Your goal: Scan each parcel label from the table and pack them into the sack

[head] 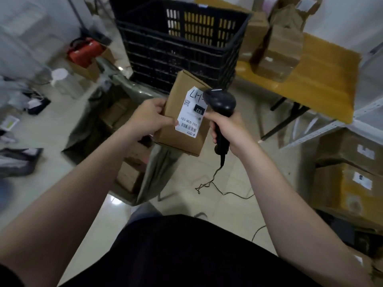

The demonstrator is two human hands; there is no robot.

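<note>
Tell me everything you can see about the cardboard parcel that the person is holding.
The parcel is a closed box of plain brown cardboard, held tilted in the air. A white label on its upper face carries a barcode, the print 032-038-E01, a black 032 patch and handwriting. The left hand holds its left edge, thumb on the label's corner. The right hand holds a black scanner whose head overlaps the label in this view.

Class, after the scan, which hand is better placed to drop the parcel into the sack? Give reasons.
Left. The left hand grips the parcel near the sack, while the right hand holds the scanner.
</note>
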